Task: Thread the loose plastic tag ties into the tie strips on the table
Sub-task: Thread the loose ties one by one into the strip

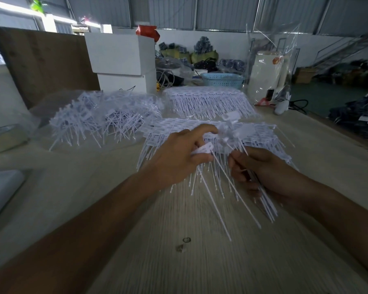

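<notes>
A white tie strip (179, 128) lies across the middle of the wooden table (200, 262), its thin tails hanging toward me. My left hand (179, 158) rests over its near edge and grips the flat head of a loose white tag tie (221, 187), whose long tail slants down to the right. My right hand (261, 170) is curled round a bundle of loose tie tails (268, 204); several tie heads stick up above it near the strip. A second strip (208, 98) lies farther back. The image is blurred around the fingers.
A heap of loose ties (102, 115) in clear plastic lies at the back left. Behind stand white boxes (123, 60), a blue basket (223, 80) and a bagged white appliance (266, 75). A brown board (43, 60) leans at the left. The table's right edge runs diagonally.
</notes>
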Available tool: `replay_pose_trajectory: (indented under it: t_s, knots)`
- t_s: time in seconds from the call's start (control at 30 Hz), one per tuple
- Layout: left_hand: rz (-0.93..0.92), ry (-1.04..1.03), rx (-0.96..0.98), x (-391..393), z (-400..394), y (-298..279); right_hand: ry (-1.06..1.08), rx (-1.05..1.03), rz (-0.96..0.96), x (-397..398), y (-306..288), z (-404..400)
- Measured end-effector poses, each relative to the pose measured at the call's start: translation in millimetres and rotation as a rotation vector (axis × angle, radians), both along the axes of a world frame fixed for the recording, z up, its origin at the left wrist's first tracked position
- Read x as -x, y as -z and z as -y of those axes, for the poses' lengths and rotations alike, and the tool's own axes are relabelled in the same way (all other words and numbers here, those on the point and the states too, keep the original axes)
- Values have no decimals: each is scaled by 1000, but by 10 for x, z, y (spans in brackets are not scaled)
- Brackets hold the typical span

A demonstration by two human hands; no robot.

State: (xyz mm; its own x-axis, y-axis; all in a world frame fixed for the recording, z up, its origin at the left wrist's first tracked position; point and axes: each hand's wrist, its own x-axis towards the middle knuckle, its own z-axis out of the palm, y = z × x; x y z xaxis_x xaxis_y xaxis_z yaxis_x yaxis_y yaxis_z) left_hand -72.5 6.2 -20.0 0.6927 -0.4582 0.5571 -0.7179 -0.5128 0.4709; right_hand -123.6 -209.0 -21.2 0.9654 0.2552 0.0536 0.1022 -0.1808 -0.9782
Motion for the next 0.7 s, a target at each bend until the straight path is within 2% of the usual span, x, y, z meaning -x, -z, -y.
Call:
replay_pose_trajectory:
  t_s: [0.17, 0.33, 0.4, 0.53, 0.7]
  knots:
    - [-105, 119, 158, 133, 137, -12, 74, -13, 47, 3, -70, 10]
    - [-94, 164, 151, 206, 189, -13, 26, 71, 61, 56, -76, -47]
    - [-87, 173, 151, 192, 171, -10, 51, 44, 60, 35, -75, -34]
    - [1, 81, 19, 124, 105, 17, 160, -67, 27, -28, -79, 6]
    - [216, -14, -138, 108, 76, 25, 190, -43, 58, -34, -47, 3]
